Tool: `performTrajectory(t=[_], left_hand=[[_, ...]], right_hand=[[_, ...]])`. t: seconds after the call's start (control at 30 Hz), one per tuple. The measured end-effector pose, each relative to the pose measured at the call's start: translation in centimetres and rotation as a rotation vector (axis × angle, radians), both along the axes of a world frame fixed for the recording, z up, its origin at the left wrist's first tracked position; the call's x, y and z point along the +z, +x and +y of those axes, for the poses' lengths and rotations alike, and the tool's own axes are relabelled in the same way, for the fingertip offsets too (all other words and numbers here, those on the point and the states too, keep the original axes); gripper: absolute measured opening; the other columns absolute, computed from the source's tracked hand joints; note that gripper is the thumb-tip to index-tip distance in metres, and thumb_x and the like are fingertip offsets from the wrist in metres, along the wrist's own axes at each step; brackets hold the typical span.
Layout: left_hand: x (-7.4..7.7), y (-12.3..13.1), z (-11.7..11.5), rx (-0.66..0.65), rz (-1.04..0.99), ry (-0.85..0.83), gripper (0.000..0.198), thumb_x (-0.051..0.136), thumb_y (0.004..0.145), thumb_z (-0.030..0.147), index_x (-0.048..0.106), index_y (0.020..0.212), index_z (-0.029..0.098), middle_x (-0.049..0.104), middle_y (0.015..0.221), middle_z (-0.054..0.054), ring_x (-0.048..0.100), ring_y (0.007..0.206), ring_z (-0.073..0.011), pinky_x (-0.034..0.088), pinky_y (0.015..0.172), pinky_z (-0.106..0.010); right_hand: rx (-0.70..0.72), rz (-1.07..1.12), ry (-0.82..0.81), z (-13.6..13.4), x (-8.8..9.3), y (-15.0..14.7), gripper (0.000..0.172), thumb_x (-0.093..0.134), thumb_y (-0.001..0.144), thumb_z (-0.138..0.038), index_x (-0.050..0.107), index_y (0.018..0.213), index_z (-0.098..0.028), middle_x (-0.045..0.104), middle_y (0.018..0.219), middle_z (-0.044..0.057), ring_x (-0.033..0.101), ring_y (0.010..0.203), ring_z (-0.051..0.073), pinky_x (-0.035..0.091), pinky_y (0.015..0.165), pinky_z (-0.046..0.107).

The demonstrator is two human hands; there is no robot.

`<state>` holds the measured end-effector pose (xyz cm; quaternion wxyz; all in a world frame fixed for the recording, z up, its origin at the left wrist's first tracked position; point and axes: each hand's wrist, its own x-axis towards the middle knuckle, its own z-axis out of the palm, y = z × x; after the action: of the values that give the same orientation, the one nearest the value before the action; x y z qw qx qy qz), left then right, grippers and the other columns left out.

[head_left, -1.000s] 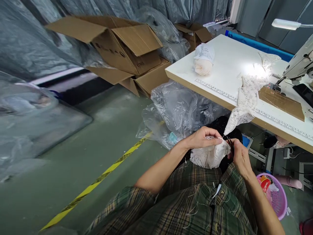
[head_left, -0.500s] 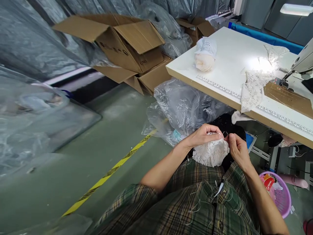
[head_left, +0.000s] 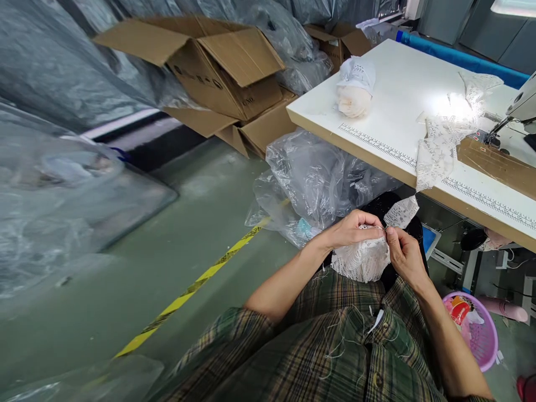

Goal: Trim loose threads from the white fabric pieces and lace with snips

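A bunch of white lace fabric (head_left: 362, 255) lies over my lap, below the table's front edge. My left hand (head_left: 355, 230) is closed on its upper part, thumb and fingers pinching the cloth. At the lace's right side, my right hand (head_left: 404, 251) is closed in a pinch close to the left fingertips; what sits between its fingers is too small to make out. A small lace flap (head_left: 402, 212) hangs just above the right hand, below a longer lace strip (head_left: 438, 153) draped over the table edge.
The white table (head_left: 393, 72) bears a sewing machine (head_left: 521, 103) and a rolled fabric bundle (head_left: 355, 87). Plastic bags (head_left: 310, 173) and open cardboard boxes (head_left: 226, 72) lie to the left of the table. A purple basket (head_left: 486, 340) stands at the lower right.
My right hand has come slightly closer to the left fingertips. The lace flap below the table edge now hangs spread out near my hands. The view has shifted slightly.
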<state>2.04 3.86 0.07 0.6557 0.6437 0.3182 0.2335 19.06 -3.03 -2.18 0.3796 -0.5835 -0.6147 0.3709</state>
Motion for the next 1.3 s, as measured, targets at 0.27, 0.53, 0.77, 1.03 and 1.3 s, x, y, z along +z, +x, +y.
performTrajectory(t=[0.27, 0.53, 0.77, 1.03, 1.3], left_hand=[[-1.7, 0.0, 0.1, -0.031, -0.04, -0.012, 0.034, 0.067, 0.082, 0.045, 0.07, 0.08, 0.011, 0.066, 0.075, -0.002, 0.058, 0.07, -0.0124, 0.044, 0.067, -0.024], [-3.9, -2.3, 0.3, 0.05, 0.159, 0.194, 0.045, 0.073, 0.077, 0.027, 0.064, 0.119, 0.015, 0.069, 0.122, -0.011, 0.063, 0.111, -0.02, 0.047, 0.098, -0.036], [0.1, -2.1, -1.1, -0.053, 0.067, 0.194, 0.025, 0.067, 0.084, 0.031, 0.069, 0.103, 0.016, 0.076, 0.096, -0.005, 0.068, 0.089, -0.0155, 0.053, 0.083, -0.029], [1.0, -1.0, -2.4, 0.129, -0.046, 0.463, 0.014, 0.069, 0.086, 0.031, 0.07, 0.085, 0.017, 0.068, 0.112, -0.011, 0.064, 0.104, -0.0205, 0.049, 0.094, -0.038], [-2.0, -1.4, -2.2, -0.058, 0.01, -0.01, 0.043, 0.063, 0.087, 0.051, 0.06, 0.11, 0.015, 0.069, 0.09, -0.005, 0.064, 0.078, -0.0137, 0.049, 0.069, -0.026]], right_hand=[[-0.029, 0.183, -0.041, -0.3, -0.1, -0.3, 0.04, 0.062, 0.082, -0.059, 0.058, 0.078, -0.02, 0.051, 0.066, -0.003, 0.042, 0.059, 0.011, 0.036, 0.053, 0.023], [-0.21, 0.404, -0.178, -1.1, 1.1, 3.1, 0.045, 0.073, 0.07, -0.061, 0.064, 0.079, -0.018, 0.056, 0.06, -0.002, 0.044, 0.051, 0.011, 0.037, 0.048, 0.024], [-0.264, 0.386, -0.046, 0.1, 1.3, 2.9, 0.044, 0.072, 0.073, -0.062, 0.065, 0.08, -0.019, 0.053, 0.062, -0.004, 0.041, 0.055, 0.01, 0.036, 0.054, 0.024], [0.011, 0.545, -0.187, -1.5, -0.3, -1.9, 0.056, 0.049, 0.086, -0.072, 0.069, 0.09, -0.019, 0.063, 0.069, 0.003, 0.056, 0.063, 0.017, 0.046, 0.058, 0.028], [0.009, 0.507, -0.23, -2.9, -0.2, -1.3, 0.047, 0.064, 0.08, -0.065, 0.066, 0.088, -0.018, 0.059, 0.067, 0.0, 0.045, 0.054, 0.011, 0.039, 0.052, 0.024]])
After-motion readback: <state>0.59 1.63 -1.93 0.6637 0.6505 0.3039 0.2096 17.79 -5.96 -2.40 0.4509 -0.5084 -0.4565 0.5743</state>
